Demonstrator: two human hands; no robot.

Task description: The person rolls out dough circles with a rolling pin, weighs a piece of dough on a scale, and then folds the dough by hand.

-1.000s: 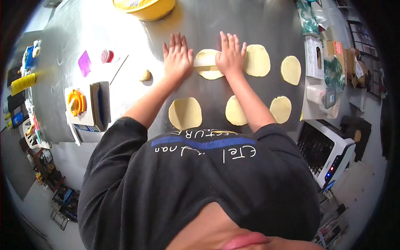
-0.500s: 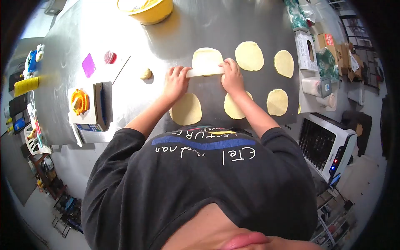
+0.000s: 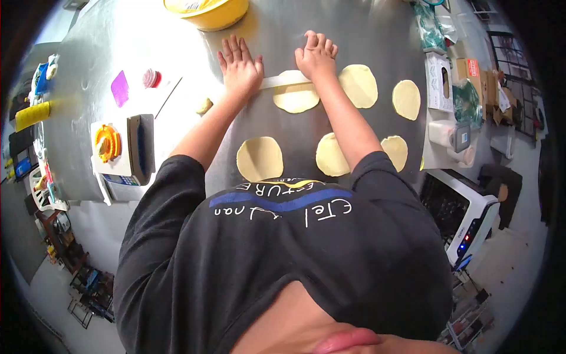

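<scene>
A slim white rolling pin [image 3: 278, 81] lies across the upper part of a flattened dough round [image 3: 296, 100]. My left hand [image 3: 242, 68] is open, fingers stretched forward and apart, its palm at the pin's left end. At the other end, my right hand [image 3: 317, 58] is also open, with fingers slightly bent and its palm or wrist over the pin. To the right lie a dough round [image 3: 359, 87] and another dough round [image 3: 406, 99]. Nearer my body are a dough round [image 3: 260, 159], a dough round [image 3: 331, 157] partly under my right forearm, and a dough round [image 3: 396, 152].
A yellow tub [image 3: 218, 16] stands at the far edge of the metal table [image 3: 194, 65]. On the left are a small dough lump [image 3: 204, 106], a purple scraper [image 3: 120, 89], a red-and-clear container [image 3: 151, 78] and a scale with an orange mould [image 3: 108, 144]. Boxes [image 3: 439, 82] line the right side.
Both hands have moved forward, away from my body, and their fingers have opened from around the pin. The rolling pin has rolled toward the far side of the dough round.
</scene>
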